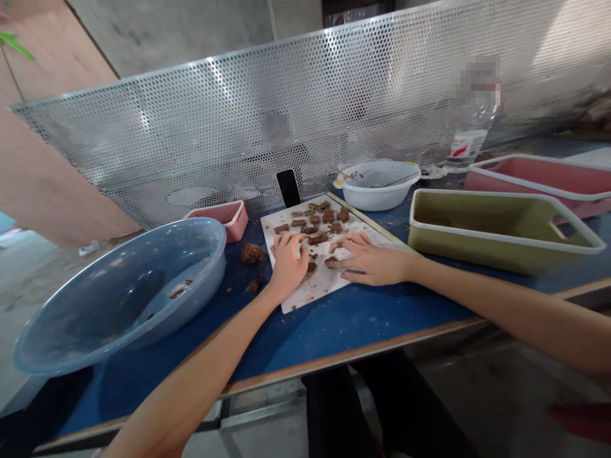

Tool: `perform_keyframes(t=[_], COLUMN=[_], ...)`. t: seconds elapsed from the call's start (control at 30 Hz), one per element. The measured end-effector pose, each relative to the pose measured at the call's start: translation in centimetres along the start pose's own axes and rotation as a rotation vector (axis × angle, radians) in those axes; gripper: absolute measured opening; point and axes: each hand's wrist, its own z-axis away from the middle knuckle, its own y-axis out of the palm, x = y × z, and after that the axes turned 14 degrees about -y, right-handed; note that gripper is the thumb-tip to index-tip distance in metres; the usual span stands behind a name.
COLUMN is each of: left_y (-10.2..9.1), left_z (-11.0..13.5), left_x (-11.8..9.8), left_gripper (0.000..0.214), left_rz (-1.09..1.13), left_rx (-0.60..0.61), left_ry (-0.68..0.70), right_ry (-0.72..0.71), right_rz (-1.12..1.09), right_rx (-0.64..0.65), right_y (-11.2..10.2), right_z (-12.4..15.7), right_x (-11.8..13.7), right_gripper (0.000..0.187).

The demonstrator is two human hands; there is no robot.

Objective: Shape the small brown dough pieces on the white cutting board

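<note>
A white board [344,272] lies on the blue table with several brown clay-like pieces [328,216] across its far part. Over the board's left edge rests my left hand [289,261], fingers bent and apart, with no piece visible in it. A small brown lump [311,267] sits just right of its thumb. My right hand [372,261] reaches in from the right with spread fingers. Its fingertips are at a small dark piece [330,261] and seem to touch it; a grip does not show. Brown crumbs are scattered between the two hands.
A large blue basin [143,299] stands left, near a small pink box [236,219] and a brown lump [252,253]. Behind the board leans a phone [288,187]. Rightward are a white basin [377,196], green bin [482,238], pink bin [548,184] and bottle [468,143].
</note>
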Motion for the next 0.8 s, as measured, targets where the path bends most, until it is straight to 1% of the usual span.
perform_keyframes(t=[0.13, 0.27, 0.4, 0.53, 0.6, 0.7, 0.8], left_y=[0.06, 0.06, 0.04, 0.02, 0.06, 0.17, 0.28], left_z=[0.01, 0.06, 0.06, 0.01, -0.02, -0.05, -0.07], left_x=[-0.04, -0.07, -0.07, -0.1, -0.12, -0.13, -0.11], left_gripper=[0.031, 0.03, 0.029, 0.029, 0.029, 0.029, 0.029], left_rz=[0.007, 0.009, 0.013, 0.023, 0.027, 0.027, 0.021], left_rx=[-0.001, 0.001, 0.0, 0.0, 0.001, 0.001, 0.002], left_ry=[-0.006, -0.004, 0.002, 0.006, 0.007, 0.002, 0.003], right_ry=[0.084, 0.044, 0.091, 0.033, 0.05, 0.087, 0.057], right_rz=[0.031, 0.048, 0.072, 0.057, 0.049, 0.056, 0.039], right_rx=[-0.025, -0.029, -0.062, -0.058, -0.052, -0.092, -0.083], right_y=[-0.06, 0.0, 0.12, 0.02, -0.02, 0.02, 0.14], right_z=[-0.33, -0.52, -0.46, -0.34, -0.33, -0.34, -0.4], right_x=[0.32, 0.4, 0.11, -0.03, -0.03, -0.04, 0.02], right_gripper=[0.054, 0.053, 0.058, 0.053, 0.054, 0.054, 0.052])
